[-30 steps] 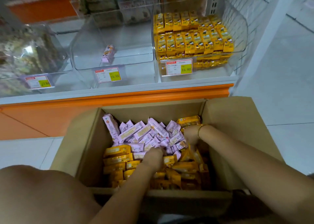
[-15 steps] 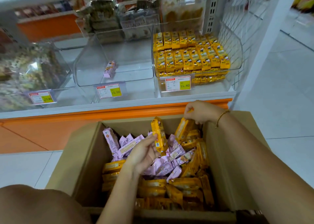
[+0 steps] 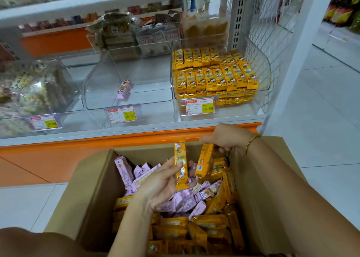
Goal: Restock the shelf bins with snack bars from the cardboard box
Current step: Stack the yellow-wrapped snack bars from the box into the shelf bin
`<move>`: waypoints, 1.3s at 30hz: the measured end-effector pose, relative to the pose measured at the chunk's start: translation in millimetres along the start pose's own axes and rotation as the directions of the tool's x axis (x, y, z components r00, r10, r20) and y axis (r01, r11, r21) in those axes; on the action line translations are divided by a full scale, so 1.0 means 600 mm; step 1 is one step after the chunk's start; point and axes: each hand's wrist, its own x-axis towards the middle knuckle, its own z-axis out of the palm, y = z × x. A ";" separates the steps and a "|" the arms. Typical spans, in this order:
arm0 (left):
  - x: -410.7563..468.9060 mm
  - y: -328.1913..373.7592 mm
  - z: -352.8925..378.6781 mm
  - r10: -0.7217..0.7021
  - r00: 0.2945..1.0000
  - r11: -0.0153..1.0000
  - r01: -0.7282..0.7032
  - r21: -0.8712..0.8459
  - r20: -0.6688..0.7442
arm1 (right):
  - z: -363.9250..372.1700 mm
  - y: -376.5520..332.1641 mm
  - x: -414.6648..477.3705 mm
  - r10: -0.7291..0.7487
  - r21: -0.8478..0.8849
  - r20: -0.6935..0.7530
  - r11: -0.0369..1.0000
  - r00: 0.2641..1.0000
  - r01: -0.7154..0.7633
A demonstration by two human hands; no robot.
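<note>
An open cardboard box on the floor holds many yellow and pink snack bars. My left hand holds one yellow bar upright above the box. Close beside it, my right hand, with a bead bracelet, grips another yellow bar by its top end. On the shelf, the right clear bin is nearly full of yellow bars. The middle clear bin holds a single pink bar.
Price tags hang on the bin fronts. The left bin and back bins hold other packaged snacks. An orange shelf base runs behind the box. A wire side panel closes the shelf's right end. White tiled floor lies to the right.
Both hands have risen out of the box's pile, each with a yellow bar. The view has tilted up toward the shelf.
</note>
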 end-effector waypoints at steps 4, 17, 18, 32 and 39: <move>-0.004 0.004 0.002 -0.036 0.995 0.998 0.031 0.052 0.094 | 0.005 -0.001 0.010 0.051 0.172 0.008 0.984 0.999 -0.051; -0.012 0.019 0.025 0.106 0.994 0.988 -0.105 0.113 -0.001 | -0.010 0.009 -0.002 -0.406 0.742 0.243 0.663 0.881 0.101; -0.014 0.022 0.023 0.105 0.994 0.989 -0.106 0.108 0.010 | -0.014 0.010 -0.004 -0.431 0.731 0.240 0.670 0.870 0.131; -0.015 0.025 0.050 0.217 0.974 0.866 -0.163 0.473 -0.060 | 0.009 -0.007 0.001 -0.360 0.621 0.169 0.762 0.918 0.184; -0.026 0.119 0.085 0.098 0.995 0.661 -0.075 0.746 0.013 | -0.042 -0.015 -0.029 -0.626 0.243 0.052 0.764 0.778 0.598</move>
